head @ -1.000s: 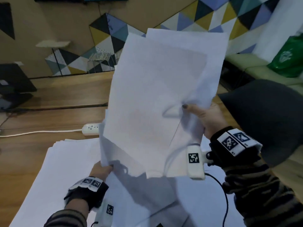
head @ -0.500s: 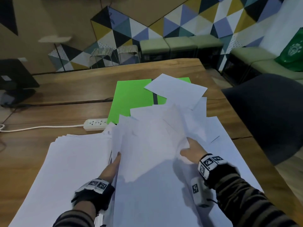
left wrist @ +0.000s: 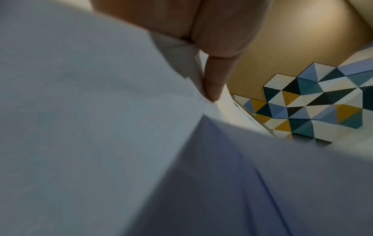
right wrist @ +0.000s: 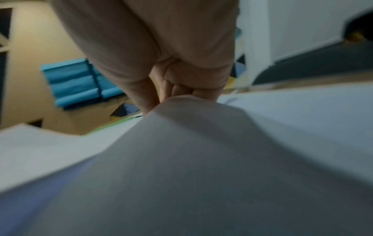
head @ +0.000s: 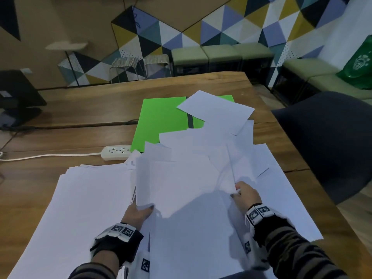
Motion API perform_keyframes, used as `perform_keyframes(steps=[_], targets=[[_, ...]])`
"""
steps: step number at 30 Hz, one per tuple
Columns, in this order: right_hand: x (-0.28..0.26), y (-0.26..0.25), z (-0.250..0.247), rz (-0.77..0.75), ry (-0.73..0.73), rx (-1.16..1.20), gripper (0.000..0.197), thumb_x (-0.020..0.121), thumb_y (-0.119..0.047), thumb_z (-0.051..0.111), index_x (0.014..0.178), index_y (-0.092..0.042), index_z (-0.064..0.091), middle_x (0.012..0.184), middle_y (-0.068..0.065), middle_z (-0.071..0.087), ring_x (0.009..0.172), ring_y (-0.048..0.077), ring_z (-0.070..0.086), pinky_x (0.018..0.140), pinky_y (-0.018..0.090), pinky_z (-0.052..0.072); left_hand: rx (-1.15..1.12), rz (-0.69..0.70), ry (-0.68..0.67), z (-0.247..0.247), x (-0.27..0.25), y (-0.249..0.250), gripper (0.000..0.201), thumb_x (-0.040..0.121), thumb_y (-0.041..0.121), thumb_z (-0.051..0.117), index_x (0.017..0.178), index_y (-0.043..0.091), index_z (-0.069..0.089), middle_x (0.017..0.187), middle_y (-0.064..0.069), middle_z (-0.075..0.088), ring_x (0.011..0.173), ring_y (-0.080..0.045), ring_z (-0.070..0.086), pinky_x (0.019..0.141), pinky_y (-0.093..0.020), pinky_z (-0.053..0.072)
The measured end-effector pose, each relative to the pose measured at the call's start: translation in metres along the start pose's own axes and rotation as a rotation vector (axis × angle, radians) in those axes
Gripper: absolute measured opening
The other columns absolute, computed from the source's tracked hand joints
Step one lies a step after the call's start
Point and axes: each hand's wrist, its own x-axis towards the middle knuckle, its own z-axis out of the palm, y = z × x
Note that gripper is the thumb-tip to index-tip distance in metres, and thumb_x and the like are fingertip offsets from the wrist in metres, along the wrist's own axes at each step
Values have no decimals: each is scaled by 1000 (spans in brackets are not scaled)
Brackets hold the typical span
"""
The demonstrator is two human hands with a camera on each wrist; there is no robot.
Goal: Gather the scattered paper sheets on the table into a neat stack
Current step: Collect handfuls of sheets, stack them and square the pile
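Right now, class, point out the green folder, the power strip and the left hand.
green folder [head: 161, 119]: head view, on its bare front cover.
power strip [head: 115, 152]: head view, middle of its socket face.
left hand [head: 136, 215]: head view, back of the hand, thumb on a paper sheet.

Loose sheets [head: 181, 178] lie mid-surface [head: 90, 109], overlapping folder [head: 161, 121] behind them. Flat stack [head: 80, 198] lies left of them. Power strip [head: 116, 152] sits behind stack, left of folder. Chair [head: 326, 137] stands right of surface.
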Motion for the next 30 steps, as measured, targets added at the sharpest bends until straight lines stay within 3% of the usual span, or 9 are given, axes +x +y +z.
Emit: perform_keyframes(steps=[4, 8, 13, 17, 19, 21, 24, 27, 30], targets=[[-1, -4, 19, -91, -128, 28, 32, 91, -10, 45, 61, -13, 32, 72, 10, 43, 78, 24, 44, 69, 32, 36, -5, 41, 16, 3, 8, -6, 56, 79, 25, 72, 126, 2, 54, 104, -17, 68, 94, -29, 64, 88, -37, 48], [-7, -11, 34, -220, -147, -54, 36, 91, -6, 37, 60, -18, 25, 68, 5, 42, 77, 24, 40, 64, 28, 26, -34, 60, -29, 6, 4, -1, 42, 85, 26, 68, 120, 6, 60, 107, -6, 67, 97, -22, 63, 88, -28, 43], [-4, -7, 11, -229, -103, -66, 23, 97, -20, 37, 75, -16, 44, 109, 17, 61, 102, 32, 56, 78, 31, 39, -103, -3, -85, 5, 4, 0, 49, 77, 28, 76, 117, 4, 62, 106, -5, 67, 102, -22, 61, 97, -32, 43], [-4, -11, 14, -294, -195, -109, 26, 97, -28, 35, 76, -16, 44, 100, 17, 59, 102, 33, 57, 73, 28, 34, -120, 1, -83, 9, 10, -1, 43, 68, 24, 82, 104, 7, 65, 93, -4, 69, 95, -23, 62, 90, -31, 46], [-6, -15, 28, -303, -139, 42, 26, 93, -29, 36, 103, -18, 56, 99, 14, 63, 98, 31, 59, 76, 29, 39, -141, 28, -101, 13, 7, 2, 33, 62, 17, 84, 89, 12, 65, 78, 2, 71, 86, -23, 63, 81, -32, 50], [-8, -17, 33, -238, -2, 181, 30, 93, -18, 41, 121, -19, 51, 77, 11, 60, 80, 27, 56, 71, 29, 40, -159, 60, -125, 14, 6, 0, 35, 57, 17, 83, 86, 12, 64, 81, -2, 70, 89, -26, 63, 74, -30, 54], [-4, -11, 28, -124, 165, 273, 25, 92, -9, 43, 117, -9, 50, 67, 11, 53, 73, 27, 51, 65, 27, 34, -175, 49, -138, 10, 6, -3, 41, 58, 15, 75, 95, 0, 64, 89, -14, 68, 96, -31, 62, 71, -27, 56], [-5, -12, 29, -120, 114, 267, 21, 93, -7, 40, 106, -4, 56, 92, 23, 64, 90, 35, 59, 68, 30, 35, -173, 31, -141, 10, 8, -1, 37, 58, 20, 74, 90, 3, 67, 93, -16, 68, 93, -30, 63, 85, -37, 49], [-10, -21, 43, -165, 26, 263, 23, 95, -12, 37, 102, -5, 57, 99, 20, 65, 94, 33, 59, 72, 31, 40, -163, 66, -155, 12, 7, -1, 39, 59, 19, 78, 92, 1, 67, 90, -15, 69, 88, -29, 63, 80, -35, 50]])
